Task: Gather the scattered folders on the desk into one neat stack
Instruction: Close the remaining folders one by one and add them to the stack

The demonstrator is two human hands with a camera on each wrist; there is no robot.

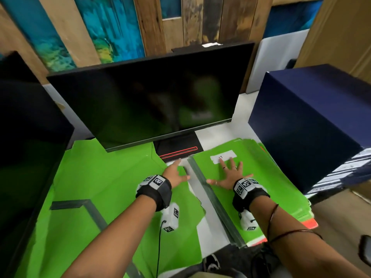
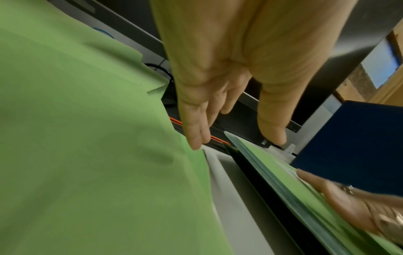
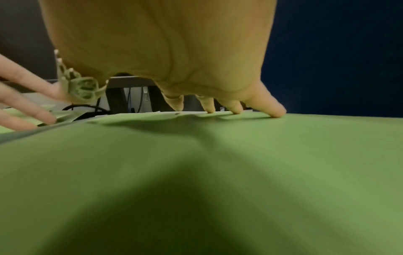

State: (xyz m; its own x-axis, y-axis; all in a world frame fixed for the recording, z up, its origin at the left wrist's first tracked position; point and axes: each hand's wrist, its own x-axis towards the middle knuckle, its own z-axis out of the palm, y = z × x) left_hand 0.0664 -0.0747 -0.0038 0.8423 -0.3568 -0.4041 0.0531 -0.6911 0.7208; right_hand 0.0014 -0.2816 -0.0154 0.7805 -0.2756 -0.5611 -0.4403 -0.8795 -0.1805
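A stack of green folders (image 1: 259, 181) with a white label lies on the right of the desk, its edges uneven. My right hand (image 1: 228, 173) lies flat on top of it with fingers spread, fingertips (image 3: 277, 112) pressing the top folder (image 3: 218, 172). More green folders (image 1: 100, 177) lie spread over the left of the desk, partly under the monitor. My left hand (image 1: 176, 173) is open with straight fingers (image 2: 196, 138) touching the right corner of the loose folders (image 2: 87, 138). A strip of white desk (image 1: 202, 199) separates the two piles.
A black monitor (image 1: 148, 101) on a red-trimmed stand (image 1: 176, 151) stands right behind the folders. A second dark screen (image 1: 26, 137) is at the left. A tall navy box (image 1: 313, 125) borders the stack on the right. The desk's front edge is near my forearms.
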